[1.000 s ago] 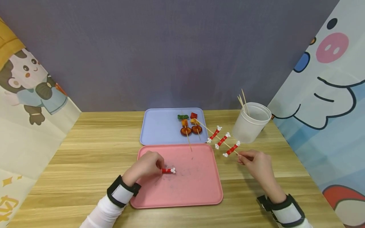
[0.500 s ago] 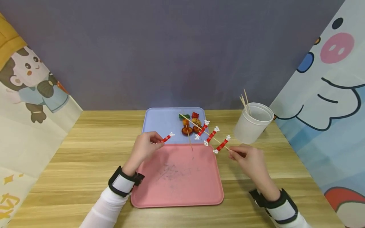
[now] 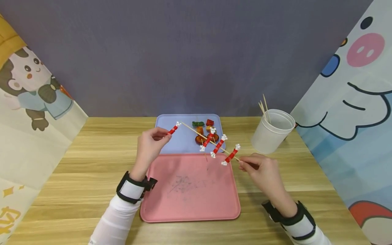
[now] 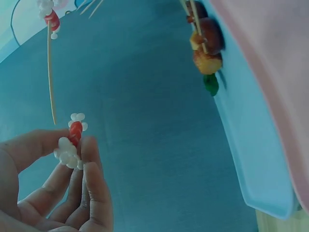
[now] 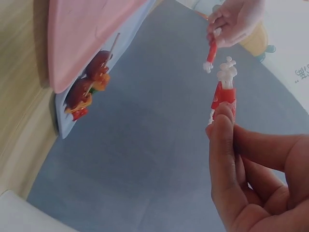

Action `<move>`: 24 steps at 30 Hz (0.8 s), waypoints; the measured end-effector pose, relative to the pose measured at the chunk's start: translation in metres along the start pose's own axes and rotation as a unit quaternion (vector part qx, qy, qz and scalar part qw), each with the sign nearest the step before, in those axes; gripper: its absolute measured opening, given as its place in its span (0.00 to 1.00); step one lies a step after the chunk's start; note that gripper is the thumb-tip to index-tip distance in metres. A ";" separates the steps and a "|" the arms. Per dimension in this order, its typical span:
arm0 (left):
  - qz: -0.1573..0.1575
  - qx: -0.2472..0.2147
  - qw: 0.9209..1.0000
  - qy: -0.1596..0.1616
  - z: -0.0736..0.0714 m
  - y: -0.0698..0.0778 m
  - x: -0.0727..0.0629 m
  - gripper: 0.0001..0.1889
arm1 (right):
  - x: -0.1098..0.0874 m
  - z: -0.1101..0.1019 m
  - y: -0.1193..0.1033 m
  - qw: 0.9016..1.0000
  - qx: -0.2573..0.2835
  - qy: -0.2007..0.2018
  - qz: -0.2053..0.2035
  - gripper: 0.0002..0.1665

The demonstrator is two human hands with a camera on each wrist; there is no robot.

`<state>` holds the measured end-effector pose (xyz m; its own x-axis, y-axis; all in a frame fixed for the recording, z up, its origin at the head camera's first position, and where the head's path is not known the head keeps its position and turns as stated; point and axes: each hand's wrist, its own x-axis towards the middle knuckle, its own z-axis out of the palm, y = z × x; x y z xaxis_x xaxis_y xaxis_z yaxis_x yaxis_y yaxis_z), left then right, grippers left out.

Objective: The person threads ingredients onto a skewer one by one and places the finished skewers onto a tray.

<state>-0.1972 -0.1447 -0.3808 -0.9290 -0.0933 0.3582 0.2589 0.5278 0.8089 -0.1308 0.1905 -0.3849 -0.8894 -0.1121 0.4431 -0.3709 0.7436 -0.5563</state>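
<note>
My left hand pinches a small red piece with white knobbly ends between thumb and fingertips, raised in front of the blue tray. A thin wooden skewer slants up and leftward from my right hand, which pinches its lower end. Three similar red-and-white pieces are threaded crosswise along it. The bare tip points at the loose piece; in the left wrist view a small gap separates the skewer from that piece.
Two loaded skewers with green, red, yellow and brown pieces lie on the blue tray, partly covered by the held one. The pink tray sits in front. At right stands a white bucket with several bare skewers.
My left hand has lifted the red piece off the pink tray and carried it up and away from me. My right hand has brought the loaded skewer leftward, its tip nearing that piece.
</note>
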 end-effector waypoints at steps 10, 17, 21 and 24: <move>0.005 -0.070 0.997 0.038 0.001 0.012 0.009 0.07 | -0.002 -0.001 -0.006 1.000 0.012 -0.004 -0.002 0.07; -0.016 -0.085 0.995 0.059 0.002 0.021 0.014 0.08 | -0.001 -0.002 -0.009 1.000 0.013 0.004 -0.014 0.07; -0.019 -0.078 0.994 0.067 0.005 0.023 0.015 0.09 | 0.000 -0.002 -0.010 1.000 0.006 0.007 -0.019 0.07; -0.016 -0.073 0.995 0.072 0.006 0.025 0.015 0.09 | 0.000 -0.002 -0.010 1.000 0.005 0.007 -0.021 0.07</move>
<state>-0.2063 -0.1276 -0.3585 -0.8926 -0.2331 0.3858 0.2758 0.3946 0.8765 -0.1265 0.1844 -0.3778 -0.8690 -0.1333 0.4764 -0.4105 0.7319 -0.5439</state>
